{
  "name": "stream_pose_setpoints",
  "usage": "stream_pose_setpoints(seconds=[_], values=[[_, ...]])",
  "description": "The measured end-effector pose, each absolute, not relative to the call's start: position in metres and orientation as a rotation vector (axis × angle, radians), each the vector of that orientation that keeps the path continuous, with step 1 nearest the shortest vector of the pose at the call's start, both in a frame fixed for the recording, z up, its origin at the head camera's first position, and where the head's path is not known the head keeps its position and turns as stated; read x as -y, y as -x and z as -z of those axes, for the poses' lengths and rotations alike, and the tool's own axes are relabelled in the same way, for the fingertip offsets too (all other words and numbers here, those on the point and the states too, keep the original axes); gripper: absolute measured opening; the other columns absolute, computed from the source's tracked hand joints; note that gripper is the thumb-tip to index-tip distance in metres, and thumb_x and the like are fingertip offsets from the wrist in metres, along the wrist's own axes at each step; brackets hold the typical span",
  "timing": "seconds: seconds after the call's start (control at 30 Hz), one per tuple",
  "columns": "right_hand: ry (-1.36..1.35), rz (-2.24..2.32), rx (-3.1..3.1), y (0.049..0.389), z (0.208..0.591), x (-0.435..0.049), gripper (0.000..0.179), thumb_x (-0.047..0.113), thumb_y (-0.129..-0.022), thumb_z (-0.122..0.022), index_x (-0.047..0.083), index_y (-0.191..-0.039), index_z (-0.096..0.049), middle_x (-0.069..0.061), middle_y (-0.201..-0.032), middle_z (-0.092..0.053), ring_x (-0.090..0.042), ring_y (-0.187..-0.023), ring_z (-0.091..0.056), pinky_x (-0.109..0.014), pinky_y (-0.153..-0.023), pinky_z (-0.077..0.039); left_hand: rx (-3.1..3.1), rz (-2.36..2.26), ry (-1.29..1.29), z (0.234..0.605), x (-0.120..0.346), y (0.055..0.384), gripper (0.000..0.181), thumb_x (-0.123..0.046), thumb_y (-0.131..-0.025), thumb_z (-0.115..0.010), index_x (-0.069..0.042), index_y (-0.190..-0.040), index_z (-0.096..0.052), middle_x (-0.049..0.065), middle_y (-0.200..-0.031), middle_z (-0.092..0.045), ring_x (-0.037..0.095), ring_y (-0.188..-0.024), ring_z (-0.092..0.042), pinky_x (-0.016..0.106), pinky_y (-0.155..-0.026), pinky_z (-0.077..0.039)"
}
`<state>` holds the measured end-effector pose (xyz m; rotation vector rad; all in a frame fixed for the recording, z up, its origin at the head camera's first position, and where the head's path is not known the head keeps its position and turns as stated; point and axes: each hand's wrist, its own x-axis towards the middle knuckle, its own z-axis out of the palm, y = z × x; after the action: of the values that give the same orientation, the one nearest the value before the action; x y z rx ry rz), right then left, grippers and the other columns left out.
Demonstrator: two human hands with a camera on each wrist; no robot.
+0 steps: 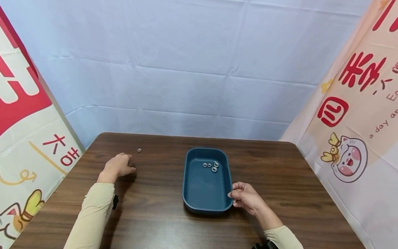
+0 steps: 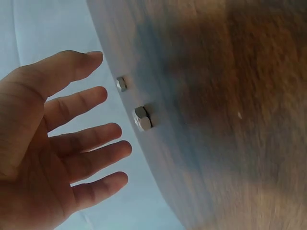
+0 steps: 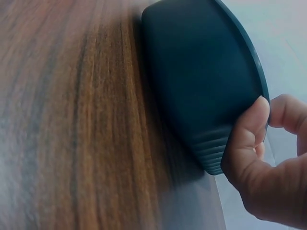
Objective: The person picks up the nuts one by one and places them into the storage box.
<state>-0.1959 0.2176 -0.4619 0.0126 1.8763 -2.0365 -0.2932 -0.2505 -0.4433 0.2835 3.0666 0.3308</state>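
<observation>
Off the left edge of the desk (image 1: 149,221) hangs a printed banner (image 1: 53,121) with red lettering and a cartoon animal. Over the desk's left part, toward the far left corner, the left hand (image 1: 116,168) is stretched out from a pale sleeve (image 1: 91,218); its fingers are spread and slightly bent, with nothing in them. Near the far edge lies a metal hex nut (image 1: 139,150); the left wrist view shows two such nuts (image 2: 144,122) close together, just beside the fingertips but not touching them. Behind the far edge hangs a pale blue cloth (image 1: 186,69). A little right of the desk's middle stands a dark blue tray (image 1: 203,193) with rounded corners, four small nuts (image 1: 214,169) grouped in its far half. By its near right corner the right hand (image 1: 247,199) pinches the rim between thumb and bent fingers. Beyond the desk's right edge hangs a second banner (image 1: 376,138) with red characters
</observation>
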Motion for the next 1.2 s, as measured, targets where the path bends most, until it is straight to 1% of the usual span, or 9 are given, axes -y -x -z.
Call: stream_pose_setpoints(seconds=[0.13, 0.27, 0.43, 0.5, 0.73, 0.97, 1.07, 1.2], values=[[-0.007, 2.032, -1.878, 0.197, 0.461, -0.218, 0.021, -0.007, -0.077, -0.053, 0.004, -0.090, -0.040, -0.001, -0.065, -0.054, -0.007, -0.047, -0.049, -0.019, -0.045, -0.045, -3.075, -0.391, -0.263, 0.445, 0.256, 0.294, 0.054, -0.025, -0.080, -0.073, 0.005, -0.121, -0.057, 0.028, -0.113, -0.053, 0.039, -0.089, -0.056, 0.051, -0.067, -0.047], [-0.011, 2.031, -1.876, 0.197, 0.463, -0.218, 0.020, -0.007, -0.078, -0.052, 0.004, -0.090, -0.040, -0.001, -0.065, -0.054, -0.008, -0.047, -0.049, -0.020, -0.045, -0.046, -3.067, -0.447, -0.267, 0.445, 0.262, 0.298, 0.050, -0.023, -0.080, -0.074, 0.006, -0.118, -0.058, 0.028, -0.110, -0.053, 0.043, -0.095, -0.054, 0.054, -0.072, -0.046], [-0.011, 2.039, -1.867, 0.197, 0.464, -0.219, 0.020, -0.007, -0.078, -0.052, 0.005, -0.089, -0.041, 0.000, -0.064, -0.055, -0.007, -0.047, -0.050, -0.019, -0.046, -0.046, -3.045, -0.612, -0.292, 0.450, 0.270, 0.304, 0.056, -0.019, -0.076, -0.077, 0.009, -0.119, -0.055, 0.031, -0.113, -0.052, 0.049, -0.105, -0.046, 0.057, -0.082, -0.042], [-0.008, 2.042, -1.866, 0.197, 0.464, -0.219, 0.020, -0.007, -0.078, -0.052, 0.005, -0.089, -0.041, 0.000, -0.064, -0.055, -0.007, -0.047, -0.050, -0.019, -0.046, -0.046, -3.038, -0.702, -0.278, 0.453, 0.274, 0.306, 0.059, -0.018, -0.075, -0.078, 0.009, -0.122, -0.053, 0.033, -0.115, -0.050, 0.050, -0.108, -0.044, 0.058, -0.084, -0.041], [-0.014, 2.037, -1.880, 0.197, 0.465, -0.217, 0.021, -0.006, -0.076, -0.053, 0.004, -0.088, -0.040, 0.000, -0.064, -0.054, -0.007, -0.047, -0.049, -0.019, -0.046, -0.046, -3.011, -0.927, -0.219, 0.466, 0.283, 0.310, 0.071, -0.019, -0.071, -0.081, 0.006, -0.129, -0.047, 0.029, -0.106, -0.052, 0.043, -0.095, -0.049, 0.055, -0.077, -0.043], [-0.021, 2.026, -1.873, 0.196, 0.466, -0.216, 0.021, -0.006, -0.075, -0.053, 0.005, -0.087, -0.039, -0.002, -0.066, -0.053, -0.008, -0.048, -0.048, -0.019, -0.046, -0.045, -2.961, -1.034, -0.132, 0.476, 0.287, 0.310, 0.081, -0.021, -0.071, -0.081, 0.007, -0.135, -0.038, 0.033, -0.115, -0.050, 0.046, -0.103, -0.048, 0.055, -0.083, -0.042], [-0.020, 2.030, -1.874, 0.196, 0.466, -0.216, 0.021, -0.006, -0.074, -0.052, 0.005, -0.086, -0.039, -0.001, -0.066, -0.053, -0.008, -0.048, -0.048, -0.019, -0.046, -0.045, -2.940, -1.077, -0.113, 0.478, 0.288, 0.311, 0.084, -0.021, -0.071, -0.081, 0.008, -0.135, -0.036, 0.033, -0.116, -0.050, 0.046, -0.104, -0.048, 0.055, -0.084, -0.042], [-0.013, 2.037, -1.880, 0.197, 0.465, -0.216, 0.021, -0.007, -0.074, -0.051, 0.005, -0.086, -0.039, -0.001, -0.066, -0.054, -0.008, -0.048, -0.047, -0.019, -0.046, -0.045, -2.932, -1.130, -0.076, 0.478, 0.290, 0.313, 0.084, -0.019, -0.070, -0.082, 0.011, -0.133, -0.036, 0.032, -0.114, -0.052, 0.043, -0.102, -0.051, 0.052, -0.084, -0.043]])
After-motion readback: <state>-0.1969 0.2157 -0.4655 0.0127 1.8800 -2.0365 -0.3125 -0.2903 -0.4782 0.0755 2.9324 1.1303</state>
